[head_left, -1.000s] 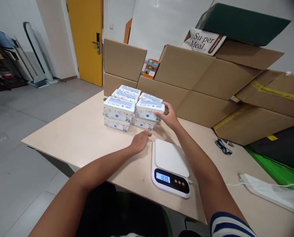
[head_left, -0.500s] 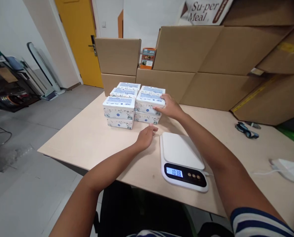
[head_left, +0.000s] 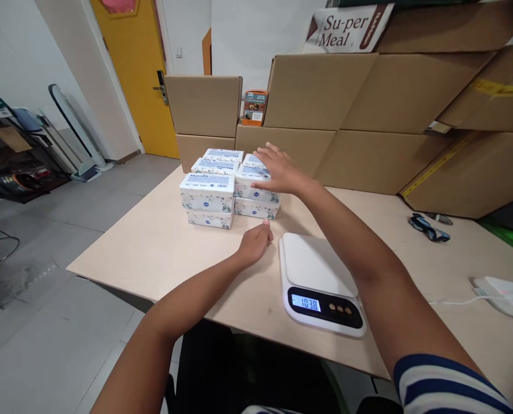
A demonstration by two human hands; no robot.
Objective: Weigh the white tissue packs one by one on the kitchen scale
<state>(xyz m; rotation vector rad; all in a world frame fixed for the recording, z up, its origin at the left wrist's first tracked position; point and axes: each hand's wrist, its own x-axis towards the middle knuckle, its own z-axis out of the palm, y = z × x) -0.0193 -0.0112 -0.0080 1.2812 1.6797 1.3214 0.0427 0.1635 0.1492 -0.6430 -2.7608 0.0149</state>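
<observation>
Several white tissue packs [head_left: 208, 192] with blue labels stand stacked two high on the beige table [head_left: 153, 241]. My right hand [head_left: 278, 171] lies flat with fingers stretched out over the top of the front right pack [head_left: 250, 185]. My left hand [head_left: 254, 244] rests on the table just in front of the stack, fingers loosely curled, holding nothing. A white kitchen scale [head_left: 319, 283] sits to the right of my left hand, its platform bare and its display reading 1038.
Large cardboard boxes [head_left: 368, 115] line the table's back edge, with a small orange carton [head_left: 254, 107] between two of them. A dark blue object [head_left: 428, 227] and a white adapter with cable [head_left: 502, 289] lie at right. A yellow door [head_left: 136, 75] stands behind.
My right hand has let go of the pack's side and moved up onto its top, fingers spread. The left hand has barely moved. The scale reading stays at 1038.
</observation>
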